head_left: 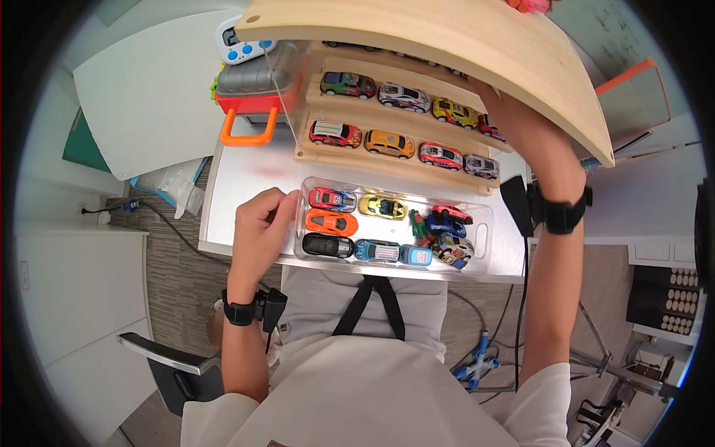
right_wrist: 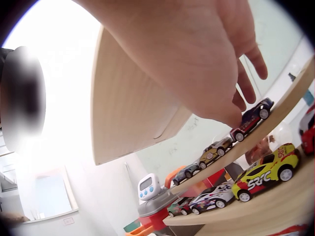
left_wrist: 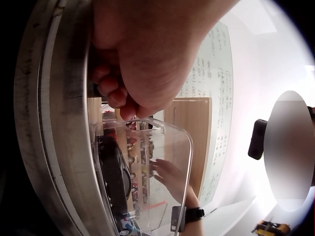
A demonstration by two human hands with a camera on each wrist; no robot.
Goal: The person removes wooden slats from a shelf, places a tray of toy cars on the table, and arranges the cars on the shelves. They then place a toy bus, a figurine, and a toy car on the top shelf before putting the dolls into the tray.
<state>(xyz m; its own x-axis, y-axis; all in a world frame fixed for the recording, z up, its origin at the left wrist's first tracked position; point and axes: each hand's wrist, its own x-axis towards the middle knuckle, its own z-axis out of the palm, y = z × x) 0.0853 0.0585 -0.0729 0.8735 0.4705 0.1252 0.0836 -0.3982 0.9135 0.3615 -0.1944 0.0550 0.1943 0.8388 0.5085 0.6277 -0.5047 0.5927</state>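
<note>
A clear plastic tray [head_left: 387,270] holds several toy cars, among them an orange car [head_left: 331,222], a black car [head_left: 328,245] and a gold car [head_left: 383,206]. My left hand [head_left: 262,223] grips its left end, fingers curled and thumb at the rim. On a wooden display rack [head_left: 395,167], more cars stand in stepped rows. My right hand [right_wrist: 197,64] reaches over the top row, fingers spread, the thumb against a dark blue and red toy car [right_wrist: 252,119]. In that row are also a gold-and-grey car [right_wrist: 215,152] and a grey-blue car [right_wrist: 186,171].
The rack's curved wooden top [head_left: 432,37] overhangs the right forearm. Left of the rack stand a red case [head_left: 242,104] with an orange handle and a white timer [head_left: 242,43]. A yellow car [right_wrist: 266,172] sits on the row below. The table's front edge lies just before the tray.
</note>
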